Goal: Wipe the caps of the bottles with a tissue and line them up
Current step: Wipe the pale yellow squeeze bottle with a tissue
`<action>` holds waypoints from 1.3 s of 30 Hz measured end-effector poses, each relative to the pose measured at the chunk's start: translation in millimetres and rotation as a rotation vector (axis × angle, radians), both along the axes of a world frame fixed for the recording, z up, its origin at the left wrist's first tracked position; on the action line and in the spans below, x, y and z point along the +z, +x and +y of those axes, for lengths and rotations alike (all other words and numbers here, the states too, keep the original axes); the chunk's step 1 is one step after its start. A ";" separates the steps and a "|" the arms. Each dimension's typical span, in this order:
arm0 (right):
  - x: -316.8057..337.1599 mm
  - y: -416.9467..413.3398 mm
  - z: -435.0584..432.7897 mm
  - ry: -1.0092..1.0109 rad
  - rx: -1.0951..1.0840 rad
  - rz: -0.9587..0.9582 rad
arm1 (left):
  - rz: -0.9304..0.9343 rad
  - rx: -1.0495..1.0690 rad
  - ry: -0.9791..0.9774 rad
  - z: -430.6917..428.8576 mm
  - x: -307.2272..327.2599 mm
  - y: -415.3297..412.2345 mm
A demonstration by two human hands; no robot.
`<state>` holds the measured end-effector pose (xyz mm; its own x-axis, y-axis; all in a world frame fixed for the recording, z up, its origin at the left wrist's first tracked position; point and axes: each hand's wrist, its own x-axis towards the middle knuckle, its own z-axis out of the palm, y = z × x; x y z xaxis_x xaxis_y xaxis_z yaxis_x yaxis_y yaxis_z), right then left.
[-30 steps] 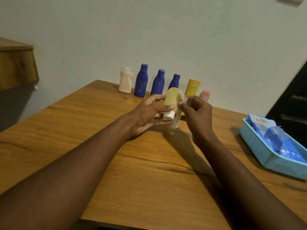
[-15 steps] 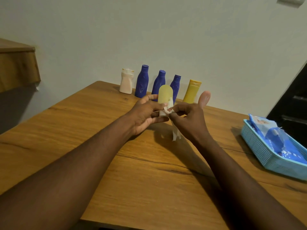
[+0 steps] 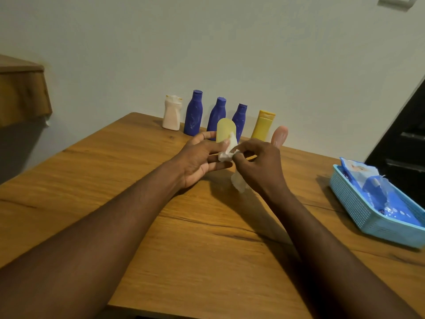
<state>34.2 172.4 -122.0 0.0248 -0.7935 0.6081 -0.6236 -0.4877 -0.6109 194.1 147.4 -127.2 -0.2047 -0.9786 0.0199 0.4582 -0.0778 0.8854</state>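
Left hand (image 3: 202,160) grips the pale yellow bottle (image 3: 225,133), held above the table (image 3: 207,249) in front of the row of bottles, on my side of it. The bottle is flat and oval-ended, matte, no label visible from here. It's upside down: rounded base up, cap end down in my fingers. The cap itself is hidden under the tissue (image 3: 226,155). Right hand (image 3: 259,164) pinches that tissue, white and crumpled, bunched around the cap end, with a loose tail hanging below my fingers. One right finger sticks straight up. The row stands upright at the wall, left to right: white bottle (image 3: 172,116), first blue bottle (image 3: 194,113), second blue bottle (image 3: 216,118), third blue bottle (image 3: 240,120), yellow tube (image 3: 262,124). The held bottle overlaps the second and third blue in view. Blue basket (image 3: 358,215) with a wipes pack (image 3: 377,192) sits well right of the row, nearer me.
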 end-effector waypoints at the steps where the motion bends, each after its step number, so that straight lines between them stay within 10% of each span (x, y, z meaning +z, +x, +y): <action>1: 0.4 -1.3 -0.5 -0.020 -0.028 -0.020 | -0.003 -0.013 -0.003 0.4 0.1 -0.6; 39: 9.7 -11.7 2.2 0.010 0.099 0.002 | -0.252 -0.133 -0.111 3.9 -6.4 -2.2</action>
<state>22.5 174.7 -112.3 0.1047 -0.7932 0.5998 -0.5734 -0.5410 -0.6153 191.9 151.2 -133.6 -0.3433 -0.9375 0.0575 0.2155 -0.0190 0.9763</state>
